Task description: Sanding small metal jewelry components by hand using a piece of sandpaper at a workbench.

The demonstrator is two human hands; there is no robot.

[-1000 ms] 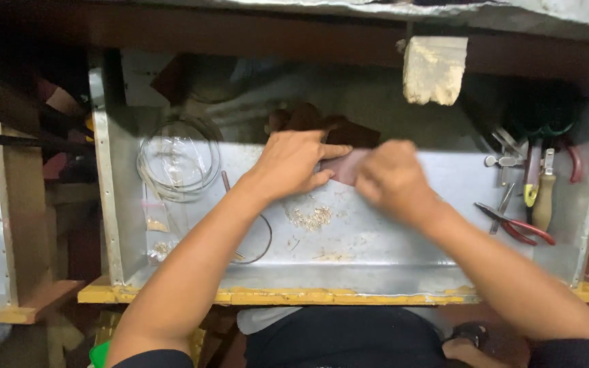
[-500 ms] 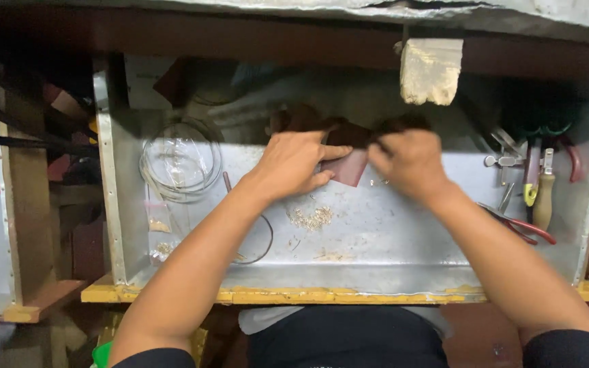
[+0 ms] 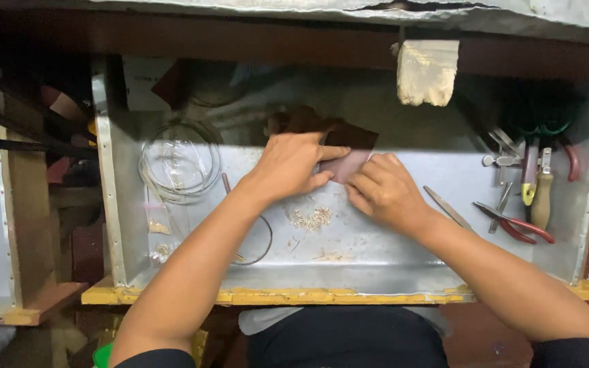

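Currently my left hand (image 3: 294,167) and right hand (image 3: 383,194) both pinch a reddish-brown sheet (image 3: 349,153), held flat over the metal tray (image 3: 403,252); small pale shavings (image 3: 311,218) lie just below.

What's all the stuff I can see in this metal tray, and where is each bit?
metal tray: one, grey, yellow front edge
brown sheet: one, reddish brown, centre back, under both hands
small bits: one pile, pale, tray centre
glass jar: one, clear, left
wire ring: one, dark, by left forearm
pliers: one, red handles, right
other hand tools: several, mixed colours, right corner
pale block: one, cream, top edge
left hand: on sheet
right hand: on sheet
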